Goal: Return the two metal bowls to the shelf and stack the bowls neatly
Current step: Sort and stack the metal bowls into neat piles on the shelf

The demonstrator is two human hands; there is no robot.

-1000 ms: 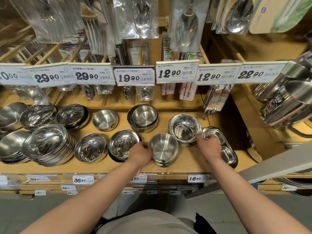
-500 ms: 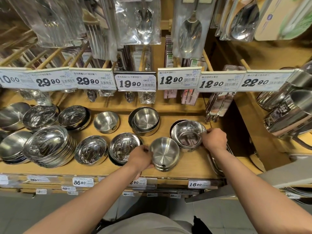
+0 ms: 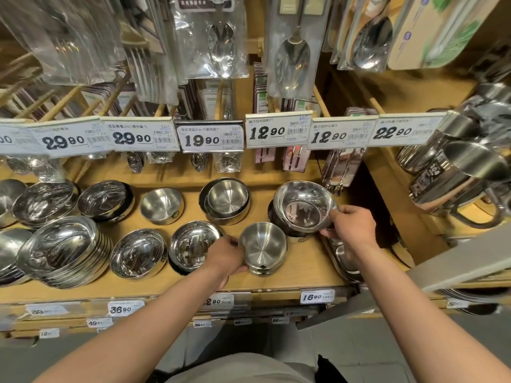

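On the wooden shelf point(image 3: 304, 275) a small brushed metal bowl point(image 3: 262, 246) sits on top of a low stack near the front edge. My left hand point(image 3: 225, 255) grips its left rim. To the right, a shiny metal bowl point(image 3: 304, 207) is lifted and tilted above a dark bowl point(image 3: 279, 225) underneath it. My right hand point(image 3: 352, 226) pinches that shiny bowl's right rim.
More steel bowls fill the shelf: a nested pair point(image 3: 225, 200) at the back, a single bowl point(image 3: 163, 204), a tall leaning stack point(image 3: 65, 251) at left. A steel tray point(image 3: 343, 258) lies under my right wrist. Price tags point(image 3: 278, 131) and packaged spoons hang overhead; mugs point(image 3: 456, 175) stand at right.
My right hand took hold of the shiny bowl's rim and lifted it up and to the right off the stack, tilting it. My left hand stayed on the small bowl.
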